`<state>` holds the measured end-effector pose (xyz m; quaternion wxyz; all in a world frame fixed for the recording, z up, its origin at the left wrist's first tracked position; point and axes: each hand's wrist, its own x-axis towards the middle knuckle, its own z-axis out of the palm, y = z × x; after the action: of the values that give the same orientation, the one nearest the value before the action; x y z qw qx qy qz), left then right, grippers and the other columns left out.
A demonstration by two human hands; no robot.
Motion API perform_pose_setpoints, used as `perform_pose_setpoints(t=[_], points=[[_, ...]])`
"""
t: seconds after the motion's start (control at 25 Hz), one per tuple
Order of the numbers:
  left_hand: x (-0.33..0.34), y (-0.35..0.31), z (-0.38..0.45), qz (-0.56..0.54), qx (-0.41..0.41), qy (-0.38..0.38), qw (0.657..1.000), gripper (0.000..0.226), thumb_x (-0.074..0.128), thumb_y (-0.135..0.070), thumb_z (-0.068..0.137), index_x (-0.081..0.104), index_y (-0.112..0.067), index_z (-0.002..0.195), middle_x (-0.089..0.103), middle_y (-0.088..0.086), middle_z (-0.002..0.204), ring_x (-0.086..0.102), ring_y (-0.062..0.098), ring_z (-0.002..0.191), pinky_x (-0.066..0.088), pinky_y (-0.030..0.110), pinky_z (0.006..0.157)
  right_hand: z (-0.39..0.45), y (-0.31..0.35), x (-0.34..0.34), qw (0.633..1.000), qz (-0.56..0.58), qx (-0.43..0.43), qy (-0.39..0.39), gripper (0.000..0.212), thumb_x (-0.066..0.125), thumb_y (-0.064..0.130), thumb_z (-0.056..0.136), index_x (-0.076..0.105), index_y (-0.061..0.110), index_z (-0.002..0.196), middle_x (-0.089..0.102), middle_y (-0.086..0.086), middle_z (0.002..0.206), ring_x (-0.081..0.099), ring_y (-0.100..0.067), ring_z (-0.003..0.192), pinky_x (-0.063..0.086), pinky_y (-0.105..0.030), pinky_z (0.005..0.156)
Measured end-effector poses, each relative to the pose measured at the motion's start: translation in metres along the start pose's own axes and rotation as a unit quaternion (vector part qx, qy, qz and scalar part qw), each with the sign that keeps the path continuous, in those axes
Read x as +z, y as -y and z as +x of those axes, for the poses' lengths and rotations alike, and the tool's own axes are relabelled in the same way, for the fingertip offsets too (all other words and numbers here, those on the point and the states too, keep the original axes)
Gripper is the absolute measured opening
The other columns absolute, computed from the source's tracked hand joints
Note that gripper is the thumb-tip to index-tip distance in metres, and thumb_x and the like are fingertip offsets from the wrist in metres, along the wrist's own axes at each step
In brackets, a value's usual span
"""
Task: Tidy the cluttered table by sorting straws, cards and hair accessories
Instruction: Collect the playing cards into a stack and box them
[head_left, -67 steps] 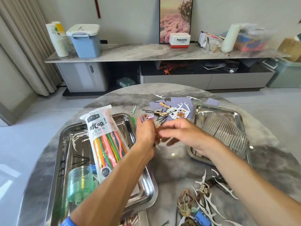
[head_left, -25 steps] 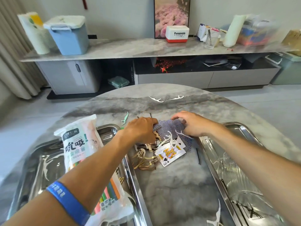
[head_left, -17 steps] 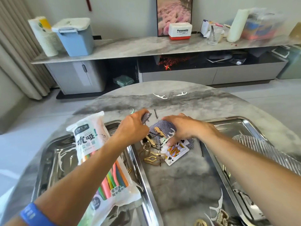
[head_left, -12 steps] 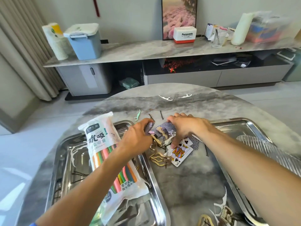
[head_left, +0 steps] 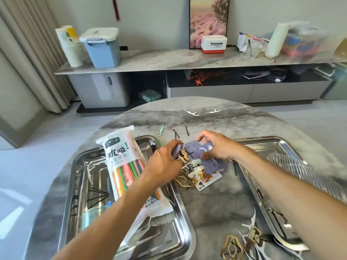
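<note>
Since the last look: both hands have closed in on the card pile, and the right hand now reaches over its far edge instead of lying flat on it.
Left hand: the grip is curled round the near-left corner of the blue-backed cards, with a tan hair clip caught right against the fingers.
Right hand: fingers hooked over the pile's far side, raking cards inward; whether they pinch one card or only press, I cannot tell.
Face-up king: lying loose at the near edge of the pile, partly under it.
Straw bag: leaning across the left tray, under the left forearm.
Risk one: clips and a white floss pick sit tangled in the cards, so a scoop likely lifts mixed items together.
Risk two: the king could slide free and stay behind on the surface.
Risk three: the forearm might nudge the straw bag off the tray's rim.
Strays: bobby pins beyond the pile are easy to miss.
</note>
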<state>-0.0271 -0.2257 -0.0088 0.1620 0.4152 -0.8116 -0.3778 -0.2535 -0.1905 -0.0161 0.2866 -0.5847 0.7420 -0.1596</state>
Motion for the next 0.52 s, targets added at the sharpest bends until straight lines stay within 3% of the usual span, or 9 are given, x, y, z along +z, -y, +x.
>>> perform_pose_setpoints(t=[0.08,0.2,0.36,0.52], points=[[0.0,-0.004,-0.003,-0.032,-0.013,-0.004,0.999,0.05,0.059,-0.014,0.081,0.053,-0.041,0.123,0.065,-0.012,0.099,0.063,0.005,0.074,0.048,0.02,0.06,-0.01,0.001,-0.008,0.994,0.109,0.012,-0.013,0.037,0.083,0.018,0.077,0.058,0.028,0.103,0.063,-0.003,0.106,0.06,-0.015,0.089,0.047,-0.03,0.071],[0.004,-0.01,-0.009,-0.083,-0.032,-0.013,0.996,0.046,0.059,-0.012,0.082,0.055,-0.042,0.116,0.065,-0.012,0.098,0.062,0.004,0.075,0.046,0.018,0.058,-0.026,0.004,-0.017,0.985,0.163,0.034,-0.045,0.024,0.075,0.002,0.083,0.066,0.018,0.098,0.063,-0.005,0.089,0.058,-0.011,0.067,0.047,-0.021,0.052],[0.012,-0.017,-0.015,-0.167,-0.063,-0.014,0.984,0.041,0.062,-0.011,0.084,0.058,-0.038,0.114,0.068,-0.006,0.098,0.063,0.011,0.071,0.051,0.025,0.063,-0.046,0.01,-0.029,0.954,0.285,0.053,-0.071,0.021,0.076,-0.004,0.078,0.069,0.013,0.088,0.066,-0.007,0.081,0.062,-0.012,0.068,0.049,-0.022,0.055],[0.022,-0.03,-0.026,-0.341,-0.119,-0.016,0.933,0.026,0.074,-0.028,0.085,0.063,-0.035,0.108,0.071,-0.002,0.092,0.057,0.01,0.054,0.043,0.019,0.048,-0.064,0.021,-0.025,0.932,0.351,0.028,-0.09,0.026,0.083,0.005,0.073,0.063,0.01,0.087,0.063,-0.004,0.072,0.06,-0.013,0.069,0.047,-0.02,0.062]])
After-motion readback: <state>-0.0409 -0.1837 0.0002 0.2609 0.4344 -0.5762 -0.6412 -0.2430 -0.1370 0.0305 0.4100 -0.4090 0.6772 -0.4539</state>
